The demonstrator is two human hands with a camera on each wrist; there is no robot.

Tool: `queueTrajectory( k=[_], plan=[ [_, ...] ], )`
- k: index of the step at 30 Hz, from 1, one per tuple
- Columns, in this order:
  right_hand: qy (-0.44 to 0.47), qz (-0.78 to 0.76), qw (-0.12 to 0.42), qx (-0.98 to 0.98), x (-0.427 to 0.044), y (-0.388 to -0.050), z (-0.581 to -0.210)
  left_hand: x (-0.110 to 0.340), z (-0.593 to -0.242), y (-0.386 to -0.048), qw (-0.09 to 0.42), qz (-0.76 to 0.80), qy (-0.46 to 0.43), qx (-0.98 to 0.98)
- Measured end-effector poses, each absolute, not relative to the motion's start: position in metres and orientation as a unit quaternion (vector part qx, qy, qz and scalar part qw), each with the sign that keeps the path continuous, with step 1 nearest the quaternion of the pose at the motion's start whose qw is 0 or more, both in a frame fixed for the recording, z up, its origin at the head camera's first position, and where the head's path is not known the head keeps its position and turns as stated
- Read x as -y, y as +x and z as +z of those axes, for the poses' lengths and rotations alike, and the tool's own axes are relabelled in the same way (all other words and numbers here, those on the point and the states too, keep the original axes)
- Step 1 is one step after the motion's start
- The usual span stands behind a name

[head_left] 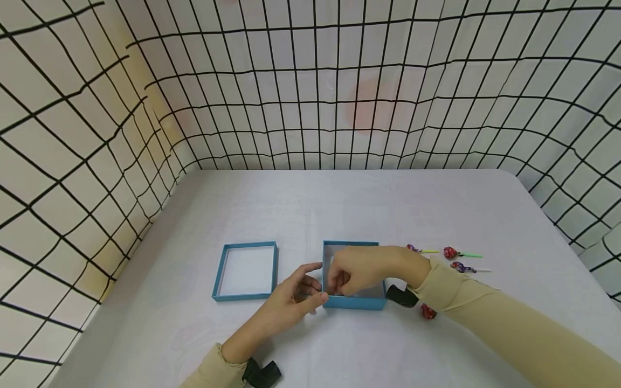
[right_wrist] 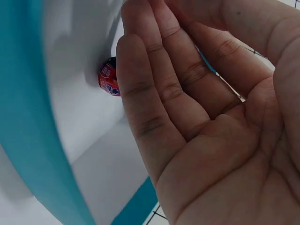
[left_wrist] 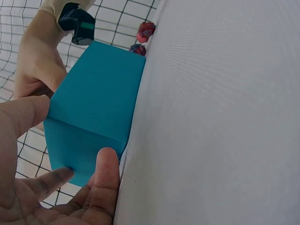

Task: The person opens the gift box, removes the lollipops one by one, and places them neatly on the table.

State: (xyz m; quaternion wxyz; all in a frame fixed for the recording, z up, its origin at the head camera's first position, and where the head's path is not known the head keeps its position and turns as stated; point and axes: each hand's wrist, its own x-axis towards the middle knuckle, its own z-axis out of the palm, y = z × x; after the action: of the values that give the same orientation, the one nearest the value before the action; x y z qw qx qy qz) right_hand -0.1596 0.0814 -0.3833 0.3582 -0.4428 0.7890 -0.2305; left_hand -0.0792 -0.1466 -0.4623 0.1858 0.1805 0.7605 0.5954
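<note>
A blue open-topped box (head_left: 354,303) with a pale inside stands before me. My right hand (head_left: 356,267) reaches down into it, fingers curled and thumb drawn toward them. Beside those fingers, in the right wrist view, a red-wrapped lollipop (right_wrist: 108,79) shows inside the box, partly covered; whether the fingertips grip it is hidden. My left hand (head_left: 296,296) is at the box's near left corner. Its thumb touches the rim, and its loosely extended fingers (left_wrist: 107,176) lie at or close to the left side.
A blue-rimmed lid (head_left: 244,297) lies inside-up to the left. Right of the box are a red lollipop (head_left: 450,253) with a green stick, purple-wrapped lollipops (head_left: 457,267) and another red lollipop (head_left: 428,311) near my right wrist. Black netting (head_left: 315,70) borders the white table (head_left: 310,199).
</note>
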Motion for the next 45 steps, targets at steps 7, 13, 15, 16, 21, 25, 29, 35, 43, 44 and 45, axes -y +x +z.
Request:
queueTrajectory(
  k=[7, 13, 15, 16, 21, 25, 29, 35, 43, 44, 45],
  plan=[
    [-0.437, -0.227, 0.362, -0.791, -0.079, -0.159, -0.385, 0.147, -0.463, -0.079, 0.188, 0.597, 0.179, -0.759],
    [-0.436, -0.226, 0.358, -0.794, -0.079, -0.157, -0.385, 0.147, -0.462, -0.079, 0.186, 0.598, 0.179, -0.759],
    [-0.426, -0.223, 0.355, -0.802, -0.079, -0.157, -0.385, 0.147, -0.463, -0.079, 0.185, 0.598, 0.178, -0.759],
    [-0.421, -0.222, 0.353, -0.806, -0.080, -0.156, -0.384, 0.147, -0.463, -0.079, 0.185, 0.598, 0.177, -0.759],
    [-0.405, -0.210, 0.341, -0.822, -0.083, -0.155, -0.382, 0.146, -0.463, -0.079, 0.184, 0.597, 0.176, -0.761],
    [-0.398, -0.201, 0.332, -0.831, -0.086, -0.156, -0.382, 0.146, -0.463, -0.079, 0.182, 0.596, 0.175, -0.762],
    [-0.388, -0.191, 0.328, -0.840, -0.089, -0.157, -0.382, 0.146, -0.462, -0.079, 0.181, 0.595, 0.175, -0.763],
    [-0.383, -0.189, 0.321, -0.845, -0.094, -0.160, -0.382, 0.146, -0.463, -0.080, 0.180, 0.594, 0.178, -0.764],
    [-0.393, -0.172, 0.323, -0.844, -0.092, -0.159, -0.386, 0.147, -0.463, -0.080, 0.181, 0.594, 0.180, -0.763],
    [-0.390, -0.168, 0.325, -0.845, -0.092, -0.159, -0.386, 0.147, -0.463, -0.080, 0.180, 0.594, 0.180, -0.763],
    [-0.386, -0.165, 0.326, -0.847, -0.092, -0.158, -0.386, 0.147, -0.463, -0.080, 0.180, 0.594, 0.180, -0.763]
  ],
)
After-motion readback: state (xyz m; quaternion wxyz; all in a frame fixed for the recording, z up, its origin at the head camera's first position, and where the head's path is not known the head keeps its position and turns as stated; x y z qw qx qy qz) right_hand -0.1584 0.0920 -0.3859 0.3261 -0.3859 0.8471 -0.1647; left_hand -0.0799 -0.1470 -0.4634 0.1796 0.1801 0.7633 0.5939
